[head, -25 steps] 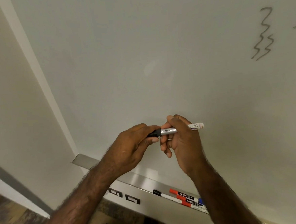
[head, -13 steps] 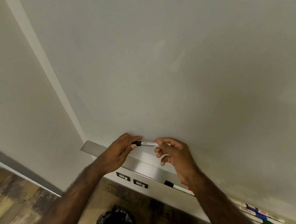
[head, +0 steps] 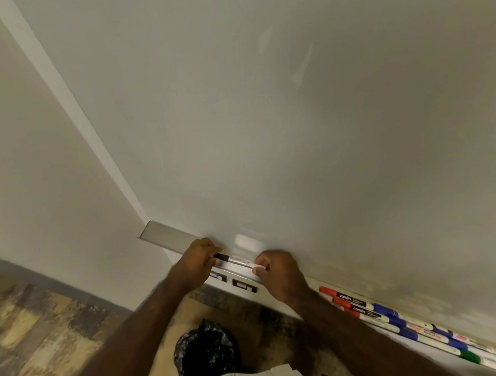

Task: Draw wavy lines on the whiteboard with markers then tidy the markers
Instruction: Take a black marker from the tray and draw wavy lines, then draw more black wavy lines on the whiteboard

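Observation:
A black-capped marker [head: 236, 259] lies level just above the metal marker tray [head: 168, 234] at the foot of the whiteboard [head: 265, 113]. My left hand [head: 197, 260] pinches its black cap end. My right hand [head: 279, 275] grips the white rear end. Further right on the tray lie several markers in a row: red ones [head: 344, 297], blue ones [head: 411, 321] and a green one [head: 470, 355]. No drawn lines show on the visible part of the board.
A black bin bag [head: 207, 353] sits on the wood-pattern floor [head: 36, 329] below my arms. Two dark wall sockets [head: 244, 286] are set under the tray. The board's white frame [head: 67, 103] runs diagonally on the left.
Both hands have carried the black marker down from mid-board to the tray's left part. The view has tilted down, so the drawn wavy lines have left the frame and more tray markers show.

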`<state>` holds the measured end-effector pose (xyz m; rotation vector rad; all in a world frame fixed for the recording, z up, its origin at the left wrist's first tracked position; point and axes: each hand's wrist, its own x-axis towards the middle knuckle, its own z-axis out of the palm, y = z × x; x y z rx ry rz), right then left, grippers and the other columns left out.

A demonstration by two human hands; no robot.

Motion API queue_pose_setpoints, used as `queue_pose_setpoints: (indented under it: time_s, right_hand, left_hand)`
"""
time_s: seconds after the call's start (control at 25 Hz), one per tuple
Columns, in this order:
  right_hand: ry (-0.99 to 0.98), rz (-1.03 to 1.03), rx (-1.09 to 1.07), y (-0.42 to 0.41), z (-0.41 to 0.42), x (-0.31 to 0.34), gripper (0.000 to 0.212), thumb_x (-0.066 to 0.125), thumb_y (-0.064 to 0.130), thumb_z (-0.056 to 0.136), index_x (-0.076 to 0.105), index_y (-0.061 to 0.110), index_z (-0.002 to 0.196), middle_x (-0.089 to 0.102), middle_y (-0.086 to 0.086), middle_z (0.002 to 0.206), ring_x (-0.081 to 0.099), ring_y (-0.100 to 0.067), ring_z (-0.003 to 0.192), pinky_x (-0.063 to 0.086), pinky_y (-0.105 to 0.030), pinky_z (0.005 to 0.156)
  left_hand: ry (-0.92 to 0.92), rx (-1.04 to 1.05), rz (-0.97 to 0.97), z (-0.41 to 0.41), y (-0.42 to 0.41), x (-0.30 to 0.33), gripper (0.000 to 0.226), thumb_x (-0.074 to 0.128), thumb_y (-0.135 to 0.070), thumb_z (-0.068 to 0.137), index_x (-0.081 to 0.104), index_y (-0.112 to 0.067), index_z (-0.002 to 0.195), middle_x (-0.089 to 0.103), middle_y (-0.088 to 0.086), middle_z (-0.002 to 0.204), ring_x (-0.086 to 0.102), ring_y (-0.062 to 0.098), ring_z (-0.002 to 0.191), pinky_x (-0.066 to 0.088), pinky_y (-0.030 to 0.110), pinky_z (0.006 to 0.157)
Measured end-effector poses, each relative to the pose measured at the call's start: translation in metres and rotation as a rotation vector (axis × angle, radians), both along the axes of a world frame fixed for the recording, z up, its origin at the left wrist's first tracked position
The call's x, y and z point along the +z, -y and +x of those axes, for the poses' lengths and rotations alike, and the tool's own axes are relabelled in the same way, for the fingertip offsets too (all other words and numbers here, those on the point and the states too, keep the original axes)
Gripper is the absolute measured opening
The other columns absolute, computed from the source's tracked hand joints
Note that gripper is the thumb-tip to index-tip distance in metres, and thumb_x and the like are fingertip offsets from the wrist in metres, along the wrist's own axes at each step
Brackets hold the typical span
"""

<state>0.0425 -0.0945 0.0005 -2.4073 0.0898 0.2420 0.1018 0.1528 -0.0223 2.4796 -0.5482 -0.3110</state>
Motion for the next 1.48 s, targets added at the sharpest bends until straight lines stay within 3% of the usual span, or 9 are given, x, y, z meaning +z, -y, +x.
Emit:
queue_pose_setpoints:
  time_s: [0.16,0.32,0.44,0.56,0.64,0.76,0.96,1.16,1.48]
  right_hand:
    - [0.018,-0.099,0.042,-0.009,-0.001,-0.030,0.013,0.070,0.026,0.096,0.076,0.015,0.097,0.057,0.010,0.088,0.052,-0.007,0.084,0.038,-0.022,0.076]
    - [0.039,-0.162,0.086,-0.016,-0.002,-0.049,0.017,0.063,0.023,0.098,0.077,0.015,0.092,0.055,0.005,0.091,0.051,-0.011,0.084,0.037,-0.022,0.068]
    - [0.023,-0.173,0.106,-0.016,-0.004,-0.056,0.022,0.059,0.022,0.101,0.077,0.012,0.094,0.060,-0.004,0.099,0.058,-0.019,0.091,0.048,-0.031,0.078]
    - [-0.009,-0.131,0.101,-0.012,-0.009,-0.057,0.022,0.058,0.015,0.101,0.077,0.009,0.112,0.065,-0.008,0.114,0.061,-0.023,0.106,0.051,-0.036,0.097]
    - [0.043,-0.089,0.043,-0.003,-0.015,-0.056,0.025,0.061,0.012,0.099,0.075,0.011,0.120,0.066,-0.006,0.120,0.059,-0.022,0.116,0.046,-0.032,0.106]
    - [0.109,-0.103,-0.019,0.021,-0.028,-0.047,0.025,0.062,0.009,0.098,0.075,0.012,0.120,0.067,-0.004,0.121,0.059,-0.020,0.118,0.039,-0.022,0.104]
    - [0.117,-0.115,-0.125,0.071,-0.062,-0.041,0.021,0.068,0.009,0.094,0.076,0.014,0.112,0.070,-0.003,0.114,0.063,-0.022,0.111,0.052,-0.038,0.106]
    - [0.052,-0.113,-0.181,0.111,-0.095,-0.025,0.025,0.072,0.021,0.094,0.073,0.020,0.119,0.067,0.003,0.115,0.061,-0.016,0.110,0.054,-0.037,0.101]
    - [0.003,-0.137,-0.280,0.160,-0.132,0.002,0.027,0.072,0.032,0.096,0.071,0.026,0.123,0.065,0.006,0.123,0.060,-0.014,0.114,0.049,-0.026,0.100]
  left_hand:
    - [0.069,0.076,0.050,0.003,0.001,-0.015,0.020,0.062,-0.005,0.099,0.080,-0.009,0.106,0.073,0.010,0.098,0.061,0.028,0.093,0.049,0.036,0.081]
    - [0.081,0.055,0.099,0.004,0.001,-0.024,0.026,0.055,-0.001,0.098,0.076,-0.011,0.086,0.067,0.005,0.084,0.051,0.019,0.080,0.047,0.036,0.074]
    - [0.093,0.056,0.082,0.002,0.003,-0.027,0.022,0.058,-0.005,0.099,0.077,-0.014,0.092,0.065,0.001,0.088,0.048,0.015,0.082,0.040,0.031,0.073]
    - [0.159,0.093,0.073,-0.003,0.006,-0.025,0.016,0.063,-0.007,0.096,0.079,-0.011,0.095,0.068,0.005,0.090,0.056,0.022,0.084,0.048,0.034,0.072]
    - [0.232,0.058,0.092,-0.007,0.016,-0.020,0.018,0.061,-0.009,0.092,0.078,-0.010,0.089,0.069,0.007,0.087,0.059,0.027,0.081,0.053,0.037,0.070]
    - [0.230,-0.028,0.073,-0.015,0.045,-0.015,0.025,0.057,-0.018,0.089,0.079,-0.009,0.098,0.071,0.008,0.095,0.063,0.031,0.087,0.056,0.040,0.076]
    - [0.149,-0.293,0.009,-0.039,0.117,-0.012,0.033,0.054,-0.028,0.098,0.075,-0.009,0.115,0.070,0.009,0.114,0.061,0.027,0.107,0.052,0.038,0.092]
    - [0.086,-0.437,0.113,-0.062,0.178,-0.017,0.036,0.059,-0.031,0.103,0.064,-0.014,0.134,0.062,0.005,0.130,0.052,0.024,0.122,0.042,0.035,0.101]
    - [0.080,-0.460,0.288,-0.073,0.211,-0.016,0.030,0.059,-0.033,0.102,0.068,-0.019,0.127,0.058,0.002,0.124,0.048,0.022,0.122,0.041,0.037,0.098]
